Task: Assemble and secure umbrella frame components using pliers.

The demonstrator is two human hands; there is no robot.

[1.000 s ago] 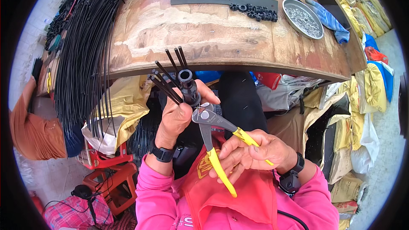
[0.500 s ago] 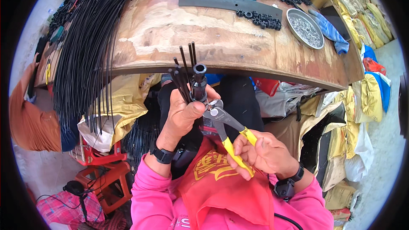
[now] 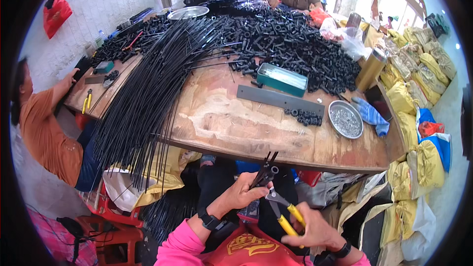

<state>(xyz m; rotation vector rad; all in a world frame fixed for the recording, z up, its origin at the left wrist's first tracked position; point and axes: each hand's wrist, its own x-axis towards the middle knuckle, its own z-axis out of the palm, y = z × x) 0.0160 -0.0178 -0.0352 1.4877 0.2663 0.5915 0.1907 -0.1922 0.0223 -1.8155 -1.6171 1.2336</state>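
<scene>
Your left hand (image 3: 240, 192) grips a glossy black hollow tube (image 3: 267, 177), with slim black rods (image 3: 269, 157) jutting up just beyond that grip. Your right hand (image 3: 315, 227) holds grey metal pliers (image 3: 281, 200) by yellow handles (image 3: 286, 225) spread apart, their head just beside your left grip. The brown wooden table (image 3: 221, 118) lies ahead of both hands.

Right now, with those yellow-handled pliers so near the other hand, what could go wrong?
The pliers in the right hand have their head close to the left hand, so a slip might nip its fingers. Also, the long black rods overhang the front edge of the table; brushing against them could drag some off.
</scene>
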